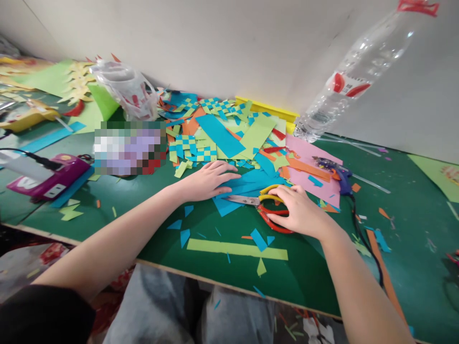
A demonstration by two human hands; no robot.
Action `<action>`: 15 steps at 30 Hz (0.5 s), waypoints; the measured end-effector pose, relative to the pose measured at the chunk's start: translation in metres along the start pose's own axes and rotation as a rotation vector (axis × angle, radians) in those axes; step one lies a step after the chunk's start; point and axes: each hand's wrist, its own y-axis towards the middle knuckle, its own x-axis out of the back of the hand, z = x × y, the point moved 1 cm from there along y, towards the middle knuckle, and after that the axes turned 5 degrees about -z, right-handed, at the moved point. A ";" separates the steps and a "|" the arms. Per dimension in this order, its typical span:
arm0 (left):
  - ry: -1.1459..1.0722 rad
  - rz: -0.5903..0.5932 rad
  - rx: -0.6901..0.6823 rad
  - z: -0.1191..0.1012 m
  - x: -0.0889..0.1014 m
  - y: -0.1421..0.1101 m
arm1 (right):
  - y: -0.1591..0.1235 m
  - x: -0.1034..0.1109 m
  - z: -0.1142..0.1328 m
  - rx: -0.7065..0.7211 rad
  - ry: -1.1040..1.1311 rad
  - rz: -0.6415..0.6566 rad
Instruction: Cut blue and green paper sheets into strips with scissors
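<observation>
My left hand [211, 180] lies with its fingers stretched over blue paper [247, 184] in the middle of the green table. Scissors [247, 200] with one yellow and one red handle are in my right hand [299, 210], its thumb and fingers at the loops. The blades point left toward my left hand, over the blue paper. Behind the hands is a pile of blue and green paper strips [222, 136], with small blue and green checkered woven pieces [195, 147] among them. A long green strip [236, 249] rests nearer the table edge.
A large plastic bottle [353, 76] leans by the wall at right. A glue gun [342, 179] with a black cord sits on pink paper [301, 148]. To the left are a purple power strip [50, 177], a plastic-wrapped cup [125, 88] and a yellow tool [30, 114].
</observation>
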 end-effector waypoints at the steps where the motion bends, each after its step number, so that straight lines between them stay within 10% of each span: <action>1: -0.007 0.005 0.000 0.001 0.001 -0.001 | 0.000 0.000 -0.001 -0.003 0.000 0.002; 15: 0.050 0.068 0.049 0.012 -0.001 -0.007 | 0.003 -0.003 0.000 0.040 0.003 -0.029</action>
